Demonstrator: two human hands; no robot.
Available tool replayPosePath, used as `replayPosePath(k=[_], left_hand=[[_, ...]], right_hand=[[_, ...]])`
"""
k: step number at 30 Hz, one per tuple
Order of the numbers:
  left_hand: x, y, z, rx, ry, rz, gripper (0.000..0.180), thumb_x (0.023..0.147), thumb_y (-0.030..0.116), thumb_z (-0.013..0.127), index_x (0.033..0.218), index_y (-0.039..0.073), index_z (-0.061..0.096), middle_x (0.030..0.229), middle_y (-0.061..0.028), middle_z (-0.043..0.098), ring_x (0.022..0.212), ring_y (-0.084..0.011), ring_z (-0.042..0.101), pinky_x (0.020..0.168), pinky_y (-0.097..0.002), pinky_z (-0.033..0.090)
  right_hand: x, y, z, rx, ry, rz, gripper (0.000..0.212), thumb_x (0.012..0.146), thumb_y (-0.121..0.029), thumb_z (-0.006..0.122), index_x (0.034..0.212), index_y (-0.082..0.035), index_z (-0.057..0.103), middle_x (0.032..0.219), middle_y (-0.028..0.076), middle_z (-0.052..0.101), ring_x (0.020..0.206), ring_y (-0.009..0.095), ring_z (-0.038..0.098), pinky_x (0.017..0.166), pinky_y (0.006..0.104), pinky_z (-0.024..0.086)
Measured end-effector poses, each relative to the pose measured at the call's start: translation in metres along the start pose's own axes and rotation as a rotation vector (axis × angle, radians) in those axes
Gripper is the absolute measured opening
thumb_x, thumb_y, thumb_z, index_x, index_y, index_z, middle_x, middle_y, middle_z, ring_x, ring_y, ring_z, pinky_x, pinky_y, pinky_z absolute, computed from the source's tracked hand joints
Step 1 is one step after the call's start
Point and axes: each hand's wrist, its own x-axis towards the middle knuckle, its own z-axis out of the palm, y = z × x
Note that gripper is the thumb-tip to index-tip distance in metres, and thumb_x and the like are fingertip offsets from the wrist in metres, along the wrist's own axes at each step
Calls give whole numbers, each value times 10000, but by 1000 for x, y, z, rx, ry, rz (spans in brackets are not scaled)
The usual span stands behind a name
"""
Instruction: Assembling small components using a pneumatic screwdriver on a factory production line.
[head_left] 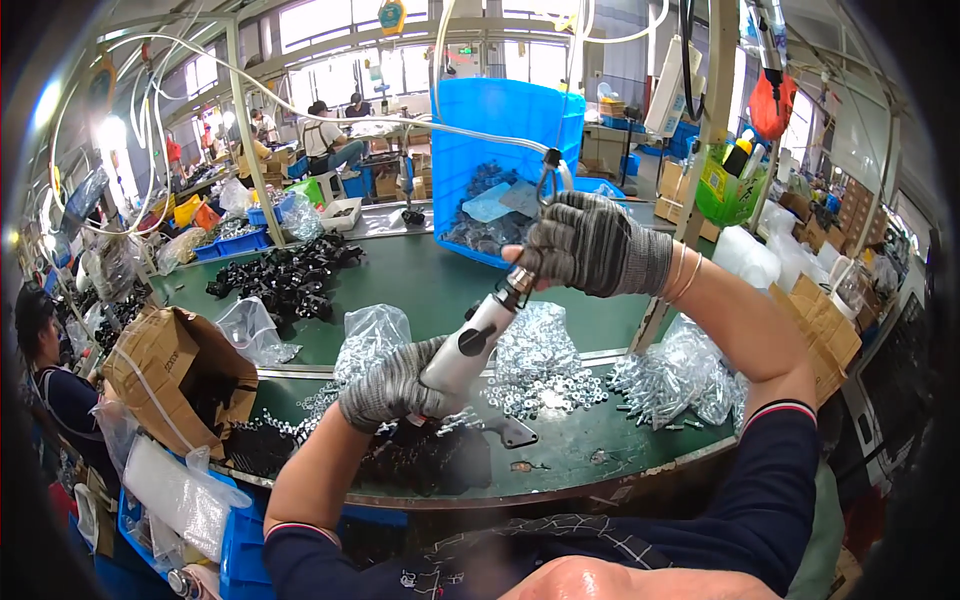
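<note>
A white air screwdriver [462, 358] is held at a slant above the work table. My gloved left hand [395, 385] is wrapped round its thick lower body. The gloved right hand [600, 245] closes on its metal upper end, just below a metal hook [553, 182] from which a pale hose runs off to the left. The fingers hide part of that joint. Under the tool, small metal nuts [550, 396] lie loose before a clear bag of metal parts [535, 340]. Near the table's front edge rests a flat metal plate [515, 432].
Bolts [672, 375] spill from clear bags at the right. Black parts [285, 275] are heaped at the far left, behind an open cardboard box [165, 375]. A tall blue bin [505, 110] stands at the back. Hoses hang overhead. A person [60, 380] sits at the left.
</note>
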Motion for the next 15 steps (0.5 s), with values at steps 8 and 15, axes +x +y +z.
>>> replayPosePath(k=[8,15], left_hand=[[-24,-8,-17,518,237,434,810,613,148,772,1337,75,415,1090,-77,607,956,-158,574,870,-294,448],[-19,-10,-1,625,388,468,845,633,123,765,1368,91,350,1101,-102,605,962,-179,584,872,-305,451]], right_hand=[[33,-8,-26,180,-284,53,308,768,-282,660,1053,-175,617,770,16,551,645,214,561,558,340,423],[61,10,-34,539,-559,279,219,799,-229,644,983,-110,643,743,70,619,662,243,601,624,321,470]])
